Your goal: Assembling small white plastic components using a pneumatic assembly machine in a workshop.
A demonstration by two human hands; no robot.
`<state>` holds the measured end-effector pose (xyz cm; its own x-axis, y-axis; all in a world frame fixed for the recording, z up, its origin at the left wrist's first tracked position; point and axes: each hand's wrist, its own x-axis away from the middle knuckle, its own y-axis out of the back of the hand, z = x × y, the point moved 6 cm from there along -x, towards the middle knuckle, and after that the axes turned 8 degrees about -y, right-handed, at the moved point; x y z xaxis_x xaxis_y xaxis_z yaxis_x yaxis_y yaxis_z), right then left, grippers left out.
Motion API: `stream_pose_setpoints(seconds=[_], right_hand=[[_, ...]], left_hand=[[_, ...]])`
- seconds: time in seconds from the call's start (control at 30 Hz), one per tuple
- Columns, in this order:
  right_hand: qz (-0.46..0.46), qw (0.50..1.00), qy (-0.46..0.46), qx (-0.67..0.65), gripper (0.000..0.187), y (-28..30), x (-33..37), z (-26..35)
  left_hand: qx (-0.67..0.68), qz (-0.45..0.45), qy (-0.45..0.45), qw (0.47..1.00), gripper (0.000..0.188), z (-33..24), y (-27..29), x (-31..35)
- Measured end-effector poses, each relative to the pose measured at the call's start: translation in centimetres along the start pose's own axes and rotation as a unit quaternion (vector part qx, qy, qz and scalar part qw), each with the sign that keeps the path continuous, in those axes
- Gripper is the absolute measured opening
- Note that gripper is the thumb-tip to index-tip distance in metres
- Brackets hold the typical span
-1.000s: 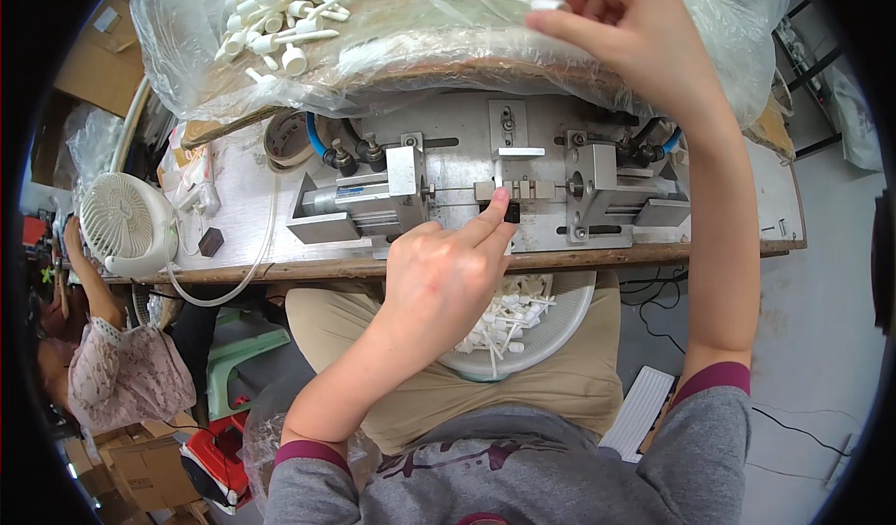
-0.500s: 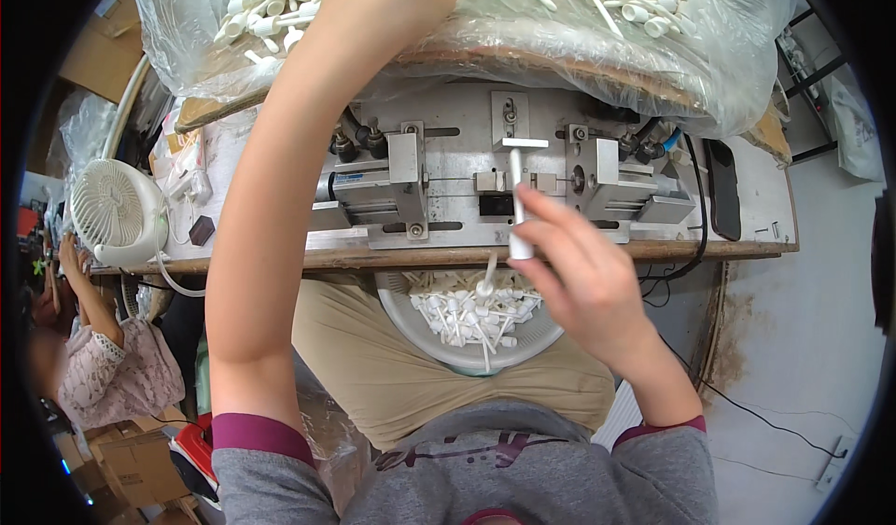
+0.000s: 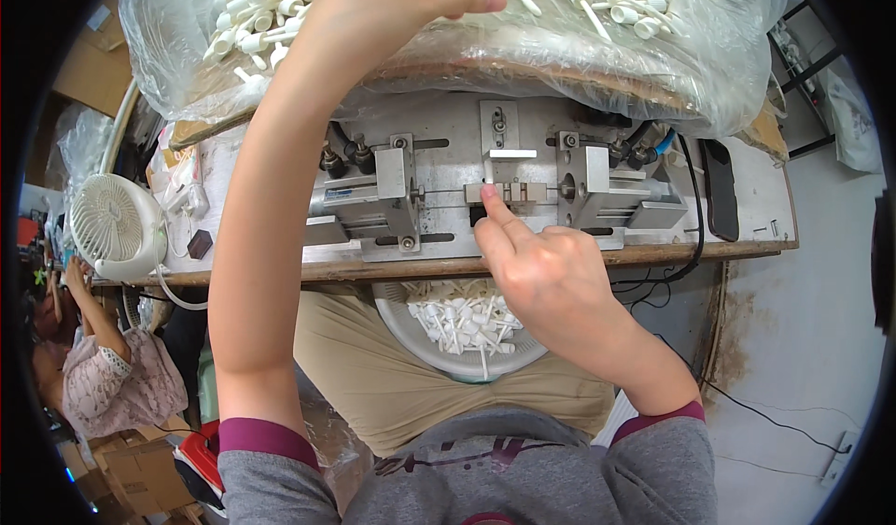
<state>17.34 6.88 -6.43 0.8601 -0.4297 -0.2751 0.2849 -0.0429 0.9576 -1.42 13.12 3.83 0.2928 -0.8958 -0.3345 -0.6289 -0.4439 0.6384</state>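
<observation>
My right hand is over the front of a metal fixture, index finger stretched out and the other fingers curled. Its fingertip presses on a slim white plastic stick at the left end of the small clamp block. The stick's far end reaches a flat metal stop plate. At the top edge my left hand is over a heap of white capped sticks, its thumb stretched out apart from the fingers. The picture edge cuts off part of those fingers.
Metal cylinder units flank the block, the left one and the right one. A grey basin of white sticks is at my lap. Clear plastic sheeting lies under the heap. A fan, a phone and a co-worker are around.
My right hand has moved left and set the white stick down at the block, no longer gripping it upright. The left hand has shifted slightly right, its thumb reaching further out.
</observation>
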Motion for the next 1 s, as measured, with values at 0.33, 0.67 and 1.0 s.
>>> stream_pose_setpoints(seconds=[0.33, 0.67, 1.0], right_hand=[[-0.305, 0.95, -0.005, -0.072, 0.021, 8.5, -9.3, -8.4], [0.108, 0.972, -0.208, 0.029, 0.028, 7.5, -19.2, -10.6], [-0.158, 0.944, -0.043, -0.288, 0.014, 8.8, -15.2, -13.5]], left_hand=[[0.027, -0.063, -0.234, 0.97, 0.032, -2.3, -0.4, 11.1], [-0.146, 0.01, -0.21, 0.967, 0.028, -0.9, -7.2, 18.3], [-0.214, 0.038, -0.214, 0.952, 0.026, -0.4, -8.6, 17.3]])
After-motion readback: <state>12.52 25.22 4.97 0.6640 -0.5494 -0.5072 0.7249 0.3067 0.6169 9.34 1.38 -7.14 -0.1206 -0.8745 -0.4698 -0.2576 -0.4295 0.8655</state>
